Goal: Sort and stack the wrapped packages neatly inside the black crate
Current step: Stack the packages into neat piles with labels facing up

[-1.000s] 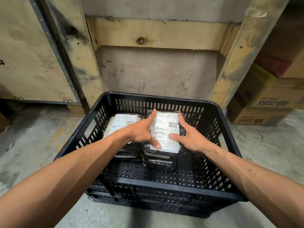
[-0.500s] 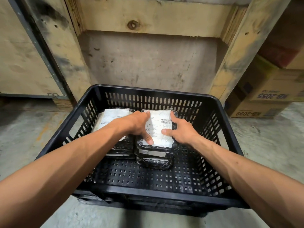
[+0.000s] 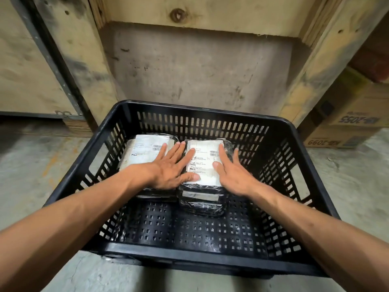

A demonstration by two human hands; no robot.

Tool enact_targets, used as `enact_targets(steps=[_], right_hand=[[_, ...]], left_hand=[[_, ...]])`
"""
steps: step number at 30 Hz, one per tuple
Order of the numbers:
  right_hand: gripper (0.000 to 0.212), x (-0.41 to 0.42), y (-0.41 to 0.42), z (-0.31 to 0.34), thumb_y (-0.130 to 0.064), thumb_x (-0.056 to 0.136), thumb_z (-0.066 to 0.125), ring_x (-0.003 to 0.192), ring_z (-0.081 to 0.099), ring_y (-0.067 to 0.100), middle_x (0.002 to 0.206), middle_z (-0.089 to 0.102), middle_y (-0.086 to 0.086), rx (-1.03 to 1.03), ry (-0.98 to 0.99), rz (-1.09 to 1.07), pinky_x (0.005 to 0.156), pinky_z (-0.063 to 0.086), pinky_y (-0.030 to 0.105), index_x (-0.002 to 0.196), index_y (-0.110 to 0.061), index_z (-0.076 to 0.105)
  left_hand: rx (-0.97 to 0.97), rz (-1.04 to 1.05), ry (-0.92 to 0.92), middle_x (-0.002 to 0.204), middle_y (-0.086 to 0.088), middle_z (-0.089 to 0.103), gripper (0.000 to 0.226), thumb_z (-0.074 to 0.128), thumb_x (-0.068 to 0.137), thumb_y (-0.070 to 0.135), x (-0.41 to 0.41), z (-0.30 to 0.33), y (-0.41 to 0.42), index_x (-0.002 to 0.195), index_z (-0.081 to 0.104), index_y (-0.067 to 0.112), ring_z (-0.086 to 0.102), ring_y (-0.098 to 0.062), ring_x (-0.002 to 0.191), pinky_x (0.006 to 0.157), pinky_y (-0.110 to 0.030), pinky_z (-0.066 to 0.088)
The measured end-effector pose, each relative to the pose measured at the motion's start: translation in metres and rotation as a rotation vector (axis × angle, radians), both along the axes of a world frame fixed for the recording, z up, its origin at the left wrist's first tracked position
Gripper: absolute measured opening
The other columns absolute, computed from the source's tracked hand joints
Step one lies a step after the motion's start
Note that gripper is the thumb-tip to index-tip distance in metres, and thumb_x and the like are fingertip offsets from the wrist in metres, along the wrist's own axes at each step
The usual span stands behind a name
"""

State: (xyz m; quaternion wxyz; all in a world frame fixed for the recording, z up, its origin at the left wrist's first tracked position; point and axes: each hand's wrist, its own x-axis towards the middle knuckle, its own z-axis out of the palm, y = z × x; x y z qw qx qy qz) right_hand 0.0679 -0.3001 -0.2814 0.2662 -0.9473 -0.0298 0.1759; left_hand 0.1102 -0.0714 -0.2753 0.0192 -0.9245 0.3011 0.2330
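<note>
A black slatted crate [image 3: 189, 256] sits on the concrete floor in front of me. Two stacks of black-wrapped packages with white labels stand side by side against its far wall: the left stack [image 3: 145, 152] and the right stack [image 3: 203, 165]. My left hand [image 3: 170, 167] lies flat with spread fingers across the gap between both stacks. My right hand [image 3: 231, 173] rests flat on the right edge of the right stack's top package. Neither hand grips anything. The lower packages of the left stack are mostly hidden by my left forearm.
A wooden crate frame [image 3: 315, 66] and a grey panel rise right behind the black crate. Cardboard boxes [image 3: 347, 127] are stacked at the right. A plywood case [image 3: 27, 66] stands at the left. The crate's near half holds nothing.
Both hands were gripping the top right package by its edges. Now the fingers have spread and lie flat on top of the stacks.
</note>
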Motion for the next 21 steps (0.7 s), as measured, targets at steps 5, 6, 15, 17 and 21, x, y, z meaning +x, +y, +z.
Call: enact_targets(steps=[5,6,15,17,21], right_hand=[[0.069,-0.005,0.001,-0.018,-0.066,0.102,0.011,0.145,-0.043,0.021,0.156,-0.047,0.001,-0.168,-0.244,0.087,0.119,-0.023,0.045,0.16,-0.038,-0.013],[0.069,-0.005,0.002,-0.021,-0.065,0.102,0.013,0.147,-0.039,0.019,0.161,-0.04,0.0,-0.136,-0.263,0.083,0.121,-0.019,0.045,0.162,-0.036,-0.008],[0.07,0.003,0.005,-0.034,-0.059,0.102,0.019,0.148,-0.038,0.016,0.166,-0.03,-0.007,-0.055,-0.257,0.022,0.119,-0.011,0.042,0.164,-0.032,-0.001],[0.07,0.002,0.006,-0.032,-0.059,0.103,0.018,0.146,-0.041,0.017,0.164,-0.033,-0.007,-0.05,-0.216,0.04,0.119,-0.013,0.043,0.163,-0.032,-0.004],[0.071,0.005,0.006,-0.023,-0.059,0.103,0.016,0.142,-0.046,0.019,0.161,-0.039,-0.006,-0.088,-0.134,0.083,0.115,-0.016,0.042,0.163,-0.031,-0.01]], left_hand=[[-0.011,-0.026,-0.046,0.155,-0.009,-0.041,0.087,-0.002,0.083,0.084,0.0,-0.01,0.007,0.145,-0.036,0.033,-0.042,-0.022,0.141,0.118,-0.054,-0.021],[-0.017,-0.028,-0.049,0.155,-0.009,-0.041,0.087,-0.003,0.082,0.085,0.0,-0.011,0.007,0.144,-0.036,0.034,-0.043,-0.022,0.141,0.118,-0.054,-0.021],[0.013,-0.164,-0.117,0.157,-0.015,-0.038,0.1,0.005,0.087,0.083,-0.006,-0.013,0.021,0.153,-0.031,0.017,-0.036,-0.027,0.146,0.121,-0.051,-0.018],[0.04,-0.189,-0.113,0.157,-0.017,-0.038,0.098,0.005,0.09,0.08,-0.009,-0.012,0.022,0.152,-0.032,0.014,-0.035,-0.028,0.146,0.121,-0.052,-0.017],[0.03,-0.191,-0.117,0.157,-0.015,-0.038,0.098,0.0,0.086,0.08,-0.009,-0.007,0.022,0.152,-0.031,0.015,-0.034,-0.026,0.147,0.121,-0.05,-0.018]])
